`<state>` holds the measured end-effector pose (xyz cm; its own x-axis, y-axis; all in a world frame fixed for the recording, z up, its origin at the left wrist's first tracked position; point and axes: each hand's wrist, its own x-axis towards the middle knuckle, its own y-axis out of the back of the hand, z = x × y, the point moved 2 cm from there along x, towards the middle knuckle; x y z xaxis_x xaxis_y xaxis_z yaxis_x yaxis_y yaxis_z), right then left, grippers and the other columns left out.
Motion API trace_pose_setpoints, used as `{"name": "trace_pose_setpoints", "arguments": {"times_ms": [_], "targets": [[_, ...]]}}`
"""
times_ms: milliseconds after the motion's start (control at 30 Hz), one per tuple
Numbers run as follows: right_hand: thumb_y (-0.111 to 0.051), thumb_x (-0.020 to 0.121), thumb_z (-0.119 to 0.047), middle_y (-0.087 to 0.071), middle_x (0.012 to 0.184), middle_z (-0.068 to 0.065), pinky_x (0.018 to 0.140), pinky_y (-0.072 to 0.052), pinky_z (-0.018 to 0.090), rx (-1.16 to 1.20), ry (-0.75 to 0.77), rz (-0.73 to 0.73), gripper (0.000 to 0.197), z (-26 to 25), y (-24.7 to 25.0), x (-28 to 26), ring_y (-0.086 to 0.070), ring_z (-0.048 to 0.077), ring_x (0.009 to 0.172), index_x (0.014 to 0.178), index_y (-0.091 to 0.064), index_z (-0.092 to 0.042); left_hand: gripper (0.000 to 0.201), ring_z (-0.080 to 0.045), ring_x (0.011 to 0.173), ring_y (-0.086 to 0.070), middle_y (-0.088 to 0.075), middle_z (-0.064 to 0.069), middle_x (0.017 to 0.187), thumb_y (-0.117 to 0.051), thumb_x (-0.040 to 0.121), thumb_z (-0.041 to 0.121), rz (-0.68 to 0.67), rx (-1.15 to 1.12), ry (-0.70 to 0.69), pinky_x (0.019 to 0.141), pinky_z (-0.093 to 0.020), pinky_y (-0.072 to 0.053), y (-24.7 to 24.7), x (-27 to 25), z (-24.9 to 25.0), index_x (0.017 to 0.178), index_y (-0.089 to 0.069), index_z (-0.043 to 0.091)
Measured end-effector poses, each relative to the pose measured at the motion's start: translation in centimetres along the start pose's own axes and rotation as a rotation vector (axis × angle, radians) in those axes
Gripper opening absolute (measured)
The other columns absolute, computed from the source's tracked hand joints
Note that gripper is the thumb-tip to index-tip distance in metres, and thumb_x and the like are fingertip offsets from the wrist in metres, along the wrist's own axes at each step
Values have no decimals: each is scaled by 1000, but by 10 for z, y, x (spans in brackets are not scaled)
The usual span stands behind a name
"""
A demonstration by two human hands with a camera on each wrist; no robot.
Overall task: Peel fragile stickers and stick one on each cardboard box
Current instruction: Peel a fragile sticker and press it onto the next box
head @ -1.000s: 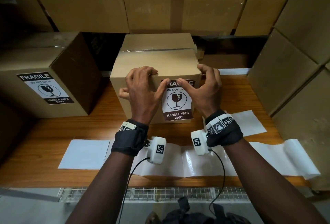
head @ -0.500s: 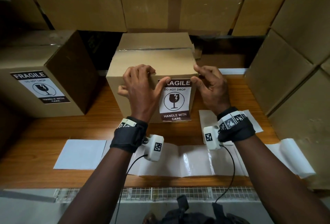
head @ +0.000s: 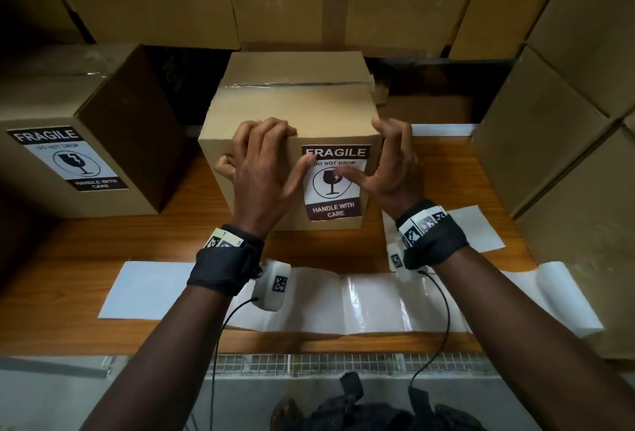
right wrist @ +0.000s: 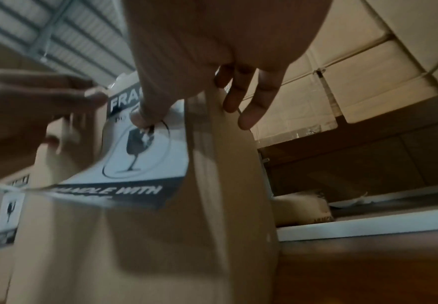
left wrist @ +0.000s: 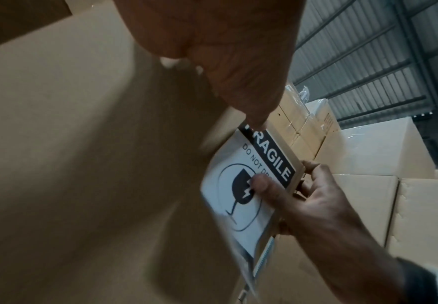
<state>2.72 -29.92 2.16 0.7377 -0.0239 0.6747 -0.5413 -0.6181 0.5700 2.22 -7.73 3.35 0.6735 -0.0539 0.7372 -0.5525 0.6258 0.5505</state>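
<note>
Head view — both hands flat, thumbs pressing fragile sticker [head: 334,183] on center box [head: 292,111] front; nothing gripped.

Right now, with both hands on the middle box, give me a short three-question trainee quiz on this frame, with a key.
1. True or false: the middle box already has a fragile sticker on its front face.
2. Which part of the right hand presses on that sticker? A) thumb B) little finger C) palm
3. How many boxes on the wooden table show a fragile sticker in the head view?

Key: 1 true. 2 A: the thumb presses on the glass symbol, while the fingers hook over the box's top right corner. 3 two: the middle box under the left hand and the left box.
</note>
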Motion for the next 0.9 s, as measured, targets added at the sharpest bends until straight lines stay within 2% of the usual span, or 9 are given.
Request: {"name": "trace_pose_setpoints", "arguments": {"times_ms": [133, 233, 333, 433, 533, 600, 667, 767, 900], "targets": [[-83, 67, -55, -50, 134, 26, 77, -55, 42, -93, 94, -85, 102, 15, 0, -8, -57, 36, 114, 145, -27, -22, 65, -27, 132, -37, -55, -6, 129, -65, 83, 74, 36, 34, 88, 93, -61, -45, -12, 2, 12, 119, -50, 22], [-78, 68, -58, -49, 135, 26, 78, -53, 40, -93, 118, -123, 101, 19, 3, -6, -55, 37, 117, 147, -25, -23, 78, -30, 135, -34, -52, -9, 133, -61, 78, 84, 10, 99, 102, 94, -63, -44, -22, 0, 10, 122, -40, 23], [-75, 73, -60, -49, 132, 25, 76, -58, 44, -80, 155, -151, 95, 24, 9, -2, -57, 35, 112, 147, -26, -26, 93, -35, 137, -32, -45, -12, 138, -61, 75, 87, 0, 192, -39, 101, -63, -40, -25, -3, -1, 130, -37, 16], [-60, 87, -69, -53, 125, 23, 68, -59, 43, -57, 195, -142, 76, 26, 16, 5, -60, 31, 98, 143, -31, -26, 103, -38, 136, -29, -33, -12, 142, -70, 72, 81, -22, 303, -229, 111, -54, -29, -20, -5, -14, 138, -32, 11], [-52, 93, -67, -57, 118, 24, 63, -57, 40, -31, 212, -95, 59, 22, 16, 16, -62, 32, 90, 133, -38, -25, 116, -37, 141, -26, -29, -11, 148, -73, 67, 82, -89, 387, -274, 103, -57, -32, -17, -8, -27, 148, -24, 14], [-55, 90, -70, -57, 118, 24, 62, -57, 40, -43, 217, -93, 64, 22, 12, 20, -62, 33, 91, 131, -38, -23, 123, -35, 144, -23, -25, -9, 152, -74, 64, 81, -123, 424, -265, 95, -58, -38, -18, -9, -32, 151, -17, 17], [-64, 82, -72, -55, 122, 24, 62, -58, 41, -88, 194, -111, 78, 28, 6, 17, -62, 34, 96, 135, -35, -23, 120, -35, 144, -24, -27, -9, 153, -71, 66, 84, -122, 424, -274, 94, -57, -38, -16, -8, -32, 151, -21, 16], [-86, 67, -58, -48, 131, 23, 62, -60, 47, -148, 172, -136, 102, 34, 0, 9, -60, 37, 104, 143, -29, -22, 96, -37, 141, -29, -36, -12, 148, -60, 83, 79, -62, 314, -294, 105, -57, -37, -15, -8, -24, 147, -32, 13], [-95, 57, -48, -33, 136, 13, 62, -61, 48, -163, 184, -124, 117, 34, -2, 6, -57, 38, 108, 146, -24, -21, 63, -34, 137, -34, -45, -10, 141, -58, 96, 62, 55, 181, -126, 105, -60, -39, -25, -4, -9, 136, -41, 17]]}}
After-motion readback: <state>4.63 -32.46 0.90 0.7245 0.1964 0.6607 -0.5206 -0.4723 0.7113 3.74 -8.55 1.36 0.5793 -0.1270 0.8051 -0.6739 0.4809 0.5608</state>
